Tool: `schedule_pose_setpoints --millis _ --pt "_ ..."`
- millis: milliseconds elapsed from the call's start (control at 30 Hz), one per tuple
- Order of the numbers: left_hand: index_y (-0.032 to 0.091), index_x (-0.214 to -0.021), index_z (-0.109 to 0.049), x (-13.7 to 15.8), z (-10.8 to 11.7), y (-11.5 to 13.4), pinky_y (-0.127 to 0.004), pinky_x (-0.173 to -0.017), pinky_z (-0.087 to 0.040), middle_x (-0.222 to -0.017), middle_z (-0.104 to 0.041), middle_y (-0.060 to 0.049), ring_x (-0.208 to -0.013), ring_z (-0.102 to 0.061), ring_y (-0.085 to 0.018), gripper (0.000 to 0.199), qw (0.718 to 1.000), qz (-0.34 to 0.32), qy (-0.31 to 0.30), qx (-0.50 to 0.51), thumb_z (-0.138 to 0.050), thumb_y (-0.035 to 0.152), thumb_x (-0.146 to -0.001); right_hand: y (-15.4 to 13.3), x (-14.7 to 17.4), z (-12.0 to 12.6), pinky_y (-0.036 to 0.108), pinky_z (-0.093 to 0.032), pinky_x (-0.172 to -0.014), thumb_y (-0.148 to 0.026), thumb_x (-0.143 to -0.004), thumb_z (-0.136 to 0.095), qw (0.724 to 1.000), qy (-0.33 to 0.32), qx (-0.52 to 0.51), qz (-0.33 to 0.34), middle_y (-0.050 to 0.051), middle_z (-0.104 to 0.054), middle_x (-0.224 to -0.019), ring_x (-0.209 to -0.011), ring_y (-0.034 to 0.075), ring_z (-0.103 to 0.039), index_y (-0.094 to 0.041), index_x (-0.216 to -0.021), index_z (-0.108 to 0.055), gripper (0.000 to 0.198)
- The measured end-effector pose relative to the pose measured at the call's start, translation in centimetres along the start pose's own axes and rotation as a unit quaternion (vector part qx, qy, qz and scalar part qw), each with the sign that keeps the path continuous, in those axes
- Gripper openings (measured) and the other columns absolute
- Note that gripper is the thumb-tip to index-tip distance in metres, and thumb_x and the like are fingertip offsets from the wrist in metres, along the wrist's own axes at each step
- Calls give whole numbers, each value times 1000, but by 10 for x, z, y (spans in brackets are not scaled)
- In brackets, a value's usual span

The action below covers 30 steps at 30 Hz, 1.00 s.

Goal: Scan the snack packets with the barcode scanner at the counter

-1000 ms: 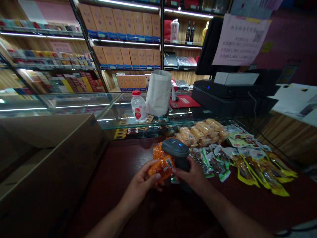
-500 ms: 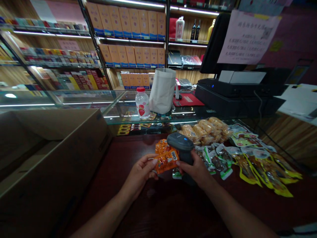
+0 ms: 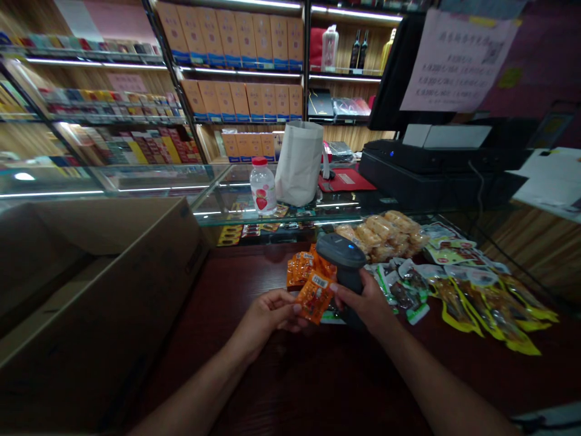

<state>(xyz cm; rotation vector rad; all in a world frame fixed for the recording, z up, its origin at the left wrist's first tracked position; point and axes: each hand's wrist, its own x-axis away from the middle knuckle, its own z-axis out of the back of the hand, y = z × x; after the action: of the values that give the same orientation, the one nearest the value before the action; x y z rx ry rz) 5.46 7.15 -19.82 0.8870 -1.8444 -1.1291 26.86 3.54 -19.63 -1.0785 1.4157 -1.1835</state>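
My left hand (image 3: 269, 315) pinches the lower left edge of an orange snack packet (image 3: 313, 299), whose white barcode faces up at the top. Wrapped in my right hand (image 3: 363, 301) is the grip of a dark barcode scanner (image 3: 341, 253); a blue light glows on its head. The scanner's head is just above and beyond the packet, and my right thumb is at the packet's right edge. More orange packets (image 3: 300, 268) lie on the dark red table behind it. Green-and-clear packets (image 3: 403, 287) lie right of the scanner, partly hidden by my right hand.
An open cardboard box (image 3: 149, 260) stands at left. Bagged bread rolls (image 3: 385, 233) and yellow-edged pouches (image 3: 481, 303) lie at right. On the glass counter are a red-capped bottle (image 3: 263, 191), a white bag (image 3: 299, 163) and a black cash register (image 3: 436, 166).
The orange packet in my left hand has turned to a steeper tilt, its barcode now at the top. Both hands and the scanner have shifted slightly right.
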Motion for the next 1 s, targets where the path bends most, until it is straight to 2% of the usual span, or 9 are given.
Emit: schedule_pose_setpoints --millis 167,300,433,633,833,1000 --pt "14 -73 -64 -4 7 4 -22 -66 -59 -73 -78 -6 -70 -76 -18 39 985 -93 140 35 -92 34 -56 -4 4 -2 24 -47 -51 -42 -84 -76 1000 -2 16 13 -5 -63 -56 -49 14 -57 -20 -89 -58 29" --pt "15 -70 -61 -6 11 7 -23 -72 -59 -74 -78 -5 -79 -77 -20 39 970 -136 200 37 -91 36 -56 -4 12 -8 23 -45 -48 -47 -89 -70 999 -39 17 6 -3 -63 -54 -47 13 -56 -18 -86 -60 30" --pt "14 -70 -63 -7 12 6 -24 -72 -59 -74 -78 -4 -75 -76 -18 37 963 -153 221 9 -90 35 -57 0 17 -13 23 -44 -46 -49 -93 -62 994 -103 21 -14 -2 -61 -53 -45 13 -55 -18 -82 -60 34" --pt "14 -71 -64 -8 11 6 -24 -72 -58 -76 -78 -4 -74 -74 -17 37 965 -134 226 -8 -90 36 -58 1 20 -14 23 -43 -45 -48 -94 -61 990 -140 6 -15 -3 -61 -54 -44 14 -55 -20 -84 -57 30" --pt "14 -72 -64 -11 12 4 -21 -67 -56 -75 -78 -4 -69 -73 -15 37 964 -130 233 -6 -91 34 -56 -3 19 -13 22 -42 -45 -44 -93 -61 991 -133 8 -20 -4 -60 -54 -43 12 -54 -19 -83 -57 27" --pt "14 -72 -64 -10 12 3 -23 -73 -57 -77 -79 -5 -74 -74 -16 36 965 -135 223 -10 -90 35 -59 -4 20 -15 21 -41 -43 -44 -92 -61 993 -118 -5 -23 -4 -58 -53 -41 11 -51 -18 -83 -58 27"
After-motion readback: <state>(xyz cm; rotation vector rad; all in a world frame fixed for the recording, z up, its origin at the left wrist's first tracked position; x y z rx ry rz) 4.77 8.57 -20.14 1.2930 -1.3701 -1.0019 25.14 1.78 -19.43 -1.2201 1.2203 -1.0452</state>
